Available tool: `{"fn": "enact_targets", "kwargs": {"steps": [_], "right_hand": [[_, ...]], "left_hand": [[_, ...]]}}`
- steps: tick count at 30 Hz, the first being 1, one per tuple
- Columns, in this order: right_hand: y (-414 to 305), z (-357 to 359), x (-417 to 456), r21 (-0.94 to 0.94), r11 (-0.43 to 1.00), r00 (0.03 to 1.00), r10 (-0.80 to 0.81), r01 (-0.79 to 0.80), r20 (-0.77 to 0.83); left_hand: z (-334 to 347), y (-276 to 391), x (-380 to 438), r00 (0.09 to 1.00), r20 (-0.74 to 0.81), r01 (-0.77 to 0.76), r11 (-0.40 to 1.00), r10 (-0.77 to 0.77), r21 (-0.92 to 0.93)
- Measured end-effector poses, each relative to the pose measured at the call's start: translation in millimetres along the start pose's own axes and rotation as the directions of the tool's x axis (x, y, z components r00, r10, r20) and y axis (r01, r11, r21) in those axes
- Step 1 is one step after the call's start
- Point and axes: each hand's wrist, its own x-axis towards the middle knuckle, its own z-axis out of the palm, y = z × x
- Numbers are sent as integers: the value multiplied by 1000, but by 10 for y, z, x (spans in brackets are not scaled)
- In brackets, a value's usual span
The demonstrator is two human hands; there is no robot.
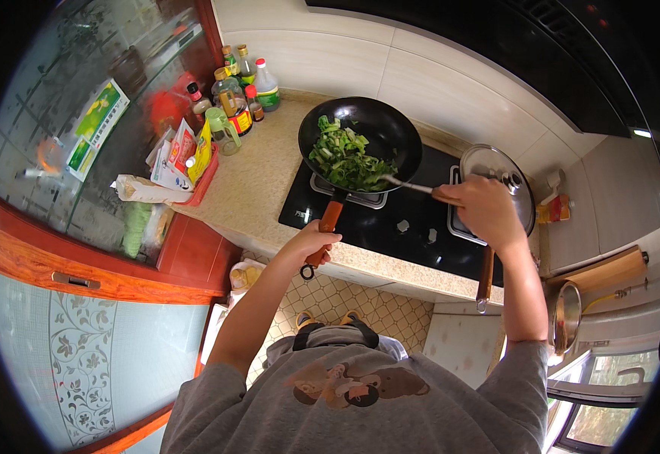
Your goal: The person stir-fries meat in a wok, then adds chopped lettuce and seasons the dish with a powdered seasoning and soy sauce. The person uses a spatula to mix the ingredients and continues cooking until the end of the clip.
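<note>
My left hand (314, 243) is closed around the reddish-brown handle of a black wok (397, 127), which sits over the left burner of a black gas hob (364, 218). Chopped leafy greens (348, 153) lie in the wok, mostly on its left and near side. My right hand (486, 213) grips the wooden handle of a metal spatula (409, 184); its blade meets the greens at the wok's near right edge and is partly hidden by them. Behind and beside my right hand, a glass lid (480, 159) with a knob leans over the right burner.
Sauce and oil bottles (230, 102) stand at the counter's back left, near a red basket (208, 179) of seasoning packets. A second pan's wooden handle (485, 275) juts over the front edge at right. The range hood (477, 40) hangs above; a metal strainer or bowl (568, 315) is at right.
</note>
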Motion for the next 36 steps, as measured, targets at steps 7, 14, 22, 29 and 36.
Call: {"fn": "enact_targets", "kwargs": {"steps": [7, 14, 22, 29, 36], "right_hand": [[47, 1072, 428, 282, 917, 956, 292, -282, 7], [67, 1350, 724, 442, 781, 855, 515, -440, -59], [-250, 1669, 915, 480, 835, 927, 359, -268, -107], [87, 995, 473, -104, 988, 976, 92, -114, -197], [-109, 1122, 452, 37, 999, 938, 36, -25, -345]], "left_hand": [[12, 20, 10, 1000, -6, -3, 1000, 4, 21], [-87, 7, 80, 1000, -12, 22, 995, -21, 95], [-102, 1, 56, 1000, 1, 1, 997, -2, 77], [-73, 10, 57, 1000, -17, 23, 996, -21, 89], [-68, 30, 52, 999, -23, 36, 994, -34, 99]]}}
